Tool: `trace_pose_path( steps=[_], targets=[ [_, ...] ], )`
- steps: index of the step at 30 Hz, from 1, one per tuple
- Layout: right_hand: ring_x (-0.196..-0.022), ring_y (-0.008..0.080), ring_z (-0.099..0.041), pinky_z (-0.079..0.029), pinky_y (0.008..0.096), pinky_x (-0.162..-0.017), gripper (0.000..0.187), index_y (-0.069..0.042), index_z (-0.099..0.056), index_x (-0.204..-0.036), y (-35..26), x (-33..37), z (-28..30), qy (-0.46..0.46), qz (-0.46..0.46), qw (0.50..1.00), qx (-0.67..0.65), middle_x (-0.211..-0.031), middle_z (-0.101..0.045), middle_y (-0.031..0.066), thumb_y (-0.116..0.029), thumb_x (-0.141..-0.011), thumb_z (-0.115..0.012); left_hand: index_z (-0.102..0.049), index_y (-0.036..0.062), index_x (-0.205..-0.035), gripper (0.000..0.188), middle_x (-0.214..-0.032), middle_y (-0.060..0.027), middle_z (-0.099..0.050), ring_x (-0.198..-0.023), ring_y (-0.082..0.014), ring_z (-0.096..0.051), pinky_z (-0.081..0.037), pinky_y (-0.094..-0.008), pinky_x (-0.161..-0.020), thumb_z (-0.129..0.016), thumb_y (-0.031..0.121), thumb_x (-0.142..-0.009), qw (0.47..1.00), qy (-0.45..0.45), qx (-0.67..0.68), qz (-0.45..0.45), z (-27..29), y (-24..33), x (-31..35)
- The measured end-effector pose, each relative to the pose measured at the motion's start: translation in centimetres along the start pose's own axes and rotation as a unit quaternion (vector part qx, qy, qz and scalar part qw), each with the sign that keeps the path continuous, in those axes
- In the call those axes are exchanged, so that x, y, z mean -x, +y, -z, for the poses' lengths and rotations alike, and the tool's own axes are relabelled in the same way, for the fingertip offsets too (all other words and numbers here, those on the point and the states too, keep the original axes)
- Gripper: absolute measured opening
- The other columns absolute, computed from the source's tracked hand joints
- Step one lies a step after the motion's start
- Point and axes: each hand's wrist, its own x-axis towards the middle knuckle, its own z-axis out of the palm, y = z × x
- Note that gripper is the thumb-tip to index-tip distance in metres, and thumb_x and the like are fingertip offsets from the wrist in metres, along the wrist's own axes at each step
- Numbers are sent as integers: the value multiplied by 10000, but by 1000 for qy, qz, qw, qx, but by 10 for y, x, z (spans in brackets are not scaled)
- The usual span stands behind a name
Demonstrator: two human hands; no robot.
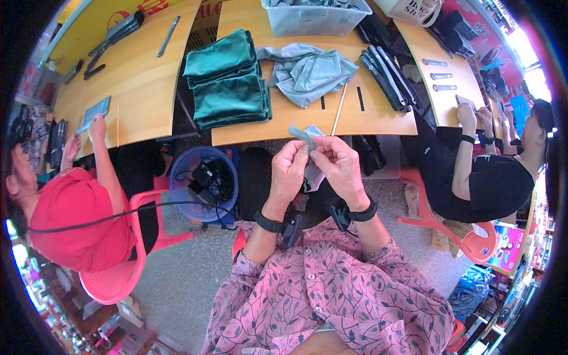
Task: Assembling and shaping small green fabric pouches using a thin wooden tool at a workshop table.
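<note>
On the main table (387, 125) before us, the near pile (231, 103) lies at left, in front of the far pile (219, 58). To their right we locate the loose cloth (310, 74), with the tub (316, 23) behind it and the rod (339, 111) running from its near side toward the front edge. The bundle (386, 80) lies farther right. Between table and body we find the scrap (312, 137) between left hand (288, 168) and right hand (337, 165); the basket (182, 168) stands to their left. Flanking all, we note the left table (139, 109) and right table (441, 112), with one person seated at each.
</note>
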Motion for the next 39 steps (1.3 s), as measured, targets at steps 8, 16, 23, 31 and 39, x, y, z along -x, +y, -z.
trace_pose_path(
  steps=[8,16,23,31,39],
  targets=[
    [-710,79,-613,-519,239,-651,235,25,-651,-1075,9,0,1,17,11,1000,1,-821,-663,54,4,-843,-685,-635,-27,-1077,184,-907,-16,-661,-826,-59,-563,-478,-239,-730,-531,83,-972,998,19,-57,-29,-3,-8,-2],
    [-713,62,-602,-512,230,-638,195,29,-642,-1041,20,0,-2,74,-18,994,-76,-845,-672,46,-38,-865,-691,-628,-11,-1068,151,-815,-132,-688,-765,-125,-648,-515,-302,-679,-555,46,-949,969,55,-213,-115,-20,-2,6],
    [-705,48,-566,-486,214,-616,141,12,-592,-993,28,2,-2,96,-26,985,-144,-841,-630,11,-4,-868,-656,-635,-15,-1040,132,-847,-122,-674,-730,-145,-621,-490,-273,-656,-580,23,-926,943,42,-252,-213,-15,-10,2],
    [-715,34,-544,-459,197,-620,116,-8,-568,-984,24,3,4,57,-67,974,-210,-853,-595,-14,-3,-883,-626,-658,-16,-1044,149,-837,-9,-658,-739,-53,-564,-478,-239,-648,-582,78,-957,984,17,-167,-53,-13,1,7],
    [-720,40,-547,-460,197,-632,131,-17,-565,-997,23,5,5,55,-71,972,-216,-868,-593,-11,17,-877,-603,-671,-20,-1026,145,-918,-16,-684,-792,-63,-621,-526,-224,-722,-598,89,-963,997,-18,-64,27,-8,0,10]
  ],
)
